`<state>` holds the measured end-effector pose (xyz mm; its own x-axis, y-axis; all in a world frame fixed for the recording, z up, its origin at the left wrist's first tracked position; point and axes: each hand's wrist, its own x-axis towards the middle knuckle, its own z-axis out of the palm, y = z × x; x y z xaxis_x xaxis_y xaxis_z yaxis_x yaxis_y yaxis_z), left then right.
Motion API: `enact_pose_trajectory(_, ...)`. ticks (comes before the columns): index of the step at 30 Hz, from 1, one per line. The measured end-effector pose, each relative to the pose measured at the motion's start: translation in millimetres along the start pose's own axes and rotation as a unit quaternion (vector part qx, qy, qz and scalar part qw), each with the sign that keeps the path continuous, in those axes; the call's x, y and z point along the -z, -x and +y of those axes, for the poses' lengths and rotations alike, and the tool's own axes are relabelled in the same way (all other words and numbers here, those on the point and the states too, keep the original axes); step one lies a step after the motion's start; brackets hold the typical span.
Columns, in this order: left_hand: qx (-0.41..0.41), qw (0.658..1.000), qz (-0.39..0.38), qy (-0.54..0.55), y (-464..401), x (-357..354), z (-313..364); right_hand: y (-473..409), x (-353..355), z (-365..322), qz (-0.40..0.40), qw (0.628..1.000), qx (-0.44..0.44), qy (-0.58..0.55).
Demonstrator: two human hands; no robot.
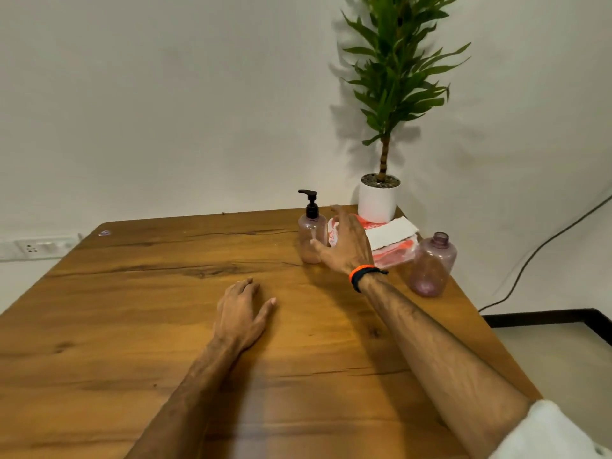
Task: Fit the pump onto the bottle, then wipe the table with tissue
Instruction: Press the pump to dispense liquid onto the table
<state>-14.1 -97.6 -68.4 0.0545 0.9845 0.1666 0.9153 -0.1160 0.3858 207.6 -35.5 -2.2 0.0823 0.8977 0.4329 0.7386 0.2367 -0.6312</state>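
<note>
A pink translucent bottle (311, 238) with a black pump (310, 203) on top stands upright at the far right of the wooden table (159, 326). My right hand (347, 243) hovers right beside it, fingers spread, thumb near its side, holding nothing. A second pink bottle (432, 265), open-necked with no pump, stands near the right edge. Behind my right hand lies a red and white tissue pack (394, 250) with a white tissue (390, 231) sticking out. My left hand (243, 313) rests flat on the table, palm down, fingers apart.
A potted plant in a white pot (377, 202) stands at the table's far right corner, against the wall. A black cable (543, 246) hangs down the wall on the right. A wall socket (31, 248) sits at far left.
</note>
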Motion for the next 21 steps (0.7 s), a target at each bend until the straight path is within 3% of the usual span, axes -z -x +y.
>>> enact_pose_trajectory(10,-0.007,1.0,0.024,0.012,-1.2,-10.0,-20.7,-43.0,-30.9,1.7,-0.007,0.997,0.071,-0.041)
enact_pose_trajectory(21,-0.017,0.999,0.03,0.017,-2.9,-14.1,-24.5,-44.9,-45.3,8.5,0.01,0.993,0.09,-0.078)
